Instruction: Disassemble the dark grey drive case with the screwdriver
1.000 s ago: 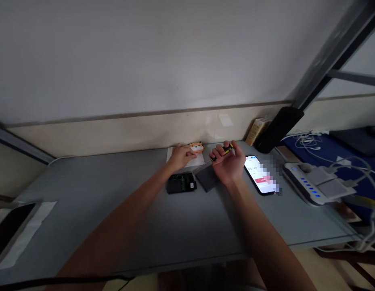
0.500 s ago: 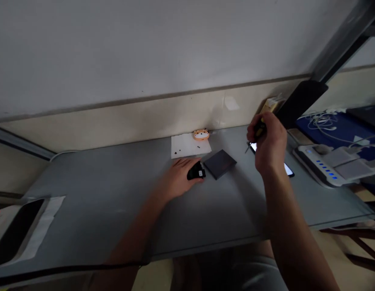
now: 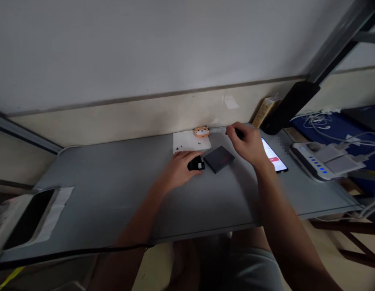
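My left hand (image 3: 179,169) rests on the grey desk, its fingers closed round a small black device (image 3: 195,164) with a white label. My right hand (image 3: 247,142) is raised above the desk, right of the dark flat box (image 3: 219,159). It grips a screwdriver (image 3: 239,133), of which only part of the dark handle shows; the shaft is hidden. Just behind my left hand lies a white sheet of paper (image 3: 184,139) with several tiny dark screw-like bits on it. An orange animal-face case (image 3: 202,131) sits at the paper's back edge.
A lit phone (image 3: 273,157) lies beside my right forearm. Further right is a power strip (image 3: 316,163) with plugs and cables. A black cylinder (image 3: 292,107) leans near the wall by a yellowish box (image 3: 262,112). At the left, a dark phone-like slab (image 3: 30,218) lies on paper.
My right hand has moved left with the screwdriver, from over the phone toward the dark box, uncovering more of the lit screen. My left hand keeps its hold. The view has shifted slightly.
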`<move>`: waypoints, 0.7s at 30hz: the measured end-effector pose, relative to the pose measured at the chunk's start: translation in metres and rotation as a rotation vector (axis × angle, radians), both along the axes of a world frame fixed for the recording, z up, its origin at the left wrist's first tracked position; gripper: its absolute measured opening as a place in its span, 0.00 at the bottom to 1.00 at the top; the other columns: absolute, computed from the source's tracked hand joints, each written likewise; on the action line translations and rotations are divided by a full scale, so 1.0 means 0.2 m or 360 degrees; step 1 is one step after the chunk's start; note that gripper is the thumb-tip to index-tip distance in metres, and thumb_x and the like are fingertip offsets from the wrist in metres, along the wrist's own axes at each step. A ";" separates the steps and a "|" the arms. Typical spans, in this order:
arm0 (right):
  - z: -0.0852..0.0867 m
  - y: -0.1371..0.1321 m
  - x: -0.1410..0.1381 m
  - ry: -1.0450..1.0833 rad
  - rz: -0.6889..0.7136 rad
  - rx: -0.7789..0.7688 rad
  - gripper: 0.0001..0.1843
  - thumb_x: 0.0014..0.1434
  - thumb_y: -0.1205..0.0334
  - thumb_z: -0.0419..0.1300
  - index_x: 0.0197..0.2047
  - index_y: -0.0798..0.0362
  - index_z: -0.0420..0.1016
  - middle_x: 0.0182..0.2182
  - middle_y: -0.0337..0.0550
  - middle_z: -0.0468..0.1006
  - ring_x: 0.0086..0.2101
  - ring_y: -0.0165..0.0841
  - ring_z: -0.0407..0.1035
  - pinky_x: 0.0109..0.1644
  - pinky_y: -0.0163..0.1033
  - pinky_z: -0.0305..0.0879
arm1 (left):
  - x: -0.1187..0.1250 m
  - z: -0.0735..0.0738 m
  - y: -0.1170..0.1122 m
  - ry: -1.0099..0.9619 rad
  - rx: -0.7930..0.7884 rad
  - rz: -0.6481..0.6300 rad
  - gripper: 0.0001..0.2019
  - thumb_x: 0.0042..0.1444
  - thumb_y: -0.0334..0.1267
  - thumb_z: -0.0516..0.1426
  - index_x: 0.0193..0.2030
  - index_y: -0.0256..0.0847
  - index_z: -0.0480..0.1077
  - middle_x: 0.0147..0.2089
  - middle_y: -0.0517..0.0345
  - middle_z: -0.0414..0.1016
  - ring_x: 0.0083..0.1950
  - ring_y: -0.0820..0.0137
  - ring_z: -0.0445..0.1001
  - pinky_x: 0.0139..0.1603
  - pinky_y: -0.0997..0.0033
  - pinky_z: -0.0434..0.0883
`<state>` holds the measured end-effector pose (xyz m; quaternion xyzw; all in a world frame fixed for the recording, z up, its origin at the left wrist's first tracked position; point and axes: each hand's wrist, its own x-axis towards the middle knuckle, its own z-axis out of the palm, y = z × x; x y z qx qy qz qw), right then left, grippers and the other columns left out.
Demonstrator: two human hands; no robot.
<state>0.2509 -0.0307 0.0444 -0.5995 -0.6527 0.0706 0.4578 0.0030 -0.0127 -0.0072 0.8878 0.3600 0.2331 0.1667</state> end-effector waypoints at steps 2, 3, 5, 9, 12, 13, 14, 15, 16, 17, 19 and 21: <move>0.01 -0.01 0.01 -0.0054 0.0063 -0.0105 0.17 0.66 0.49 0.57 0.34 0.52 0.78 0.29 0.43 0.80 0.30 0.35 0.69 0.37 0.41 0.60 | 0.00 0.00 -0.06 -0.0053 0.0153 -0.0077 0.26 0.60 0.38 0.69 0.64 0.50 0.71 0.61 0.54 0.79 0.63 0.58 0.75 0.66 0.52 0.68; 0.01 -0.02 0.02 -0.0086 0.0128 -0.0184 0.15 0.65 0.50 0.59 0.35 0.51 0.79 0.30 0.43 0.80 0.31 0.35 0.70 0.38 0.41 0.62 | 0.00 0.00 -0.10 -0.0055 0.0205 -0.0130 0.25 0.61 0.39 0.68 0.64 0.50 0.71 0.61 0.53 0.79 0.62 0.58 0.76 0.66 0.53 0.69; 0.01 -0.03 0.03 -0.0156 0.0272 -0.0358 0.12 0.63 0.51 0.62 0.37 0.51 0.79 0.34 0.43 0.82 0.34 0.37 0.72 0.41 0.42 0.65 | -0.01 -0.02 -0.17 -0.0003 0.0244 -0.0235 0.23 0.62 0.42 0.67 0.63 0.50 0.71 0.60 0.53 0.79 0.61 0.59 0.76 0.65 0.54 0.69; -0.03 -0.03 0.05 -0.0283 0.0422 -0.0570 0.11 0.61 0.54 0.65 0.45 0.48 0.80 0.44 0.45 0.81 0.42 0.40 0.75 0.48 0.45 0.70 | -0.04 -0.09 -0.25 0.0118 0.0236 -0.0268 0.23 0.63 0.47 0.67 0.63 0.50 0.72 0.59 0.53 0.79 0.60 0.59 0.77 0.63 0.54 0.70; -0.08 -0.02 0.06 -0.0379 0.0489 -0.0676 0.16 0.59 0.56 0.67 0.51 0.46 0.79 0.51 0.47 0.78 0.46 0.42 0.75 0.50 0.46 0.72 | -0.04 -0.12 -0.26 0.0137 0.0219 -0.0202 0.24 0.62 0.50 0.67 0.63 0.50 0.72 0.59 0.52 0.79 0.62 0.57 0.75 0.63 0.53 0.69; -0.10 -0.01 0.06 -0.0426 0.0487 -0.0726 0.18 0.59 0.57 0.67 0.53 0.46 0.78 0.52 0.47 0.78 0.47 0.42 0.76 0.51 0.47 0.73 | -0.04 -0.12 -0.25 0.0148 0.0206 -0.0193 0.25 0.61 0.50 0.67 0.64 0.50 0.72 0.59 0.52 0.79 0.62 0.56 0.75 0.64 0.53 0.69; -0.11 -0.01 0.06 -0.0475 0.0472 -0.0779 0.19 0.59 0.57 0.68 0.54 0.46 0.78 0.53 0.48 0.77 0.46 0.43 0.76 0.52 0.48 0.73 | -0.04 -0.11 -0.25 0.0159 0.0191 -0.0190 0.27 0.60 0.51 0.68 0.64 0.50 0.72 0.60 0.52 0.79 0.63 0.56 0.74 0.64 0.53 0.68; -0.12 0.00 0.05 -0.0518 0.0446 -0.0827 0.20 0.59 0.57 0.68 0.54 0.47 0.78 0.53 0.49 0.77 0.46 0.44 0.76 0.53 0.50 0.73 | -0.03 -0.10 -0.25 0.0168 0.0179 -0.0193 0.28 0.59 0.51 0.69 0.64 0.50 0.72 0.60 0.51 0.79 0.64 0.55 0.73 0.66 0.53 0.67; -0.12 0.00 0.05 -0.0551 0.0416 -0.0866 0.20 0.59 0.56 0.68 0.55 0.47 0.78 0.53 0.50 0.77 0.46 0.44 0.76 0.53 0.51 0.73 | -0.04 -0.08 -0.24 0.0167 0.0171 -0.0194 0.30 0.57 0.52 0.70 0.64 0.50 0.71 0.61 0.51 0.78 0.65 0.55 0.72 0.67 0.52 0.65; -0.12 0.00 0.04 -0.0575 0.0388 -0.0894 0.20 0.60 0.55 0.68 0.55 0.48 0.78 0.53 0.51 0.77 0.46 0.45 0.76 0.53 0.51 0.73 | -0.04 -0.07 -0.22 0.0156 0.0165 -0.0181 0.31 0.57 0.53 0.70 0.65 0.49 0.71 0.62 0.50 0.77 0.66 0.54 0.72 0.69 0.51 0.64; -0.12 0.01 0.02 -0.0603 0.0349 -0.0915 0.18 0.61 0.53 0.67 0.53 0.49 0.78 0.50 0.51 0.77 0.44 0.44 0.76 0.51 0.51 0.73 | -0.07 -0.05 -0.17 0.0097 0.0170 -0.0080 0.29 0.59 0.54 0.68 0.65 0.49 0.71 0.64 0.49 0.76 0.67 0.53 0.70 0.70 0.48 0.61; -0.12 0.01 0.00 -0.0632 0.0320 -0.0907 0.18 0.61 0.51 0.67 0.51 0.50 0.78 0.49 0.51 0.78 0.42 0.44 0.76 0.49 0.50 0.73 | -0.13 -0.05 -0.09 0.0023 0.0182 0.0146 0.20 0.66 0.49 0.63 0.62 0.49 0.73 0.63 0.50 0.76 0.66 0.54 0.70 0.70 0.46 0.59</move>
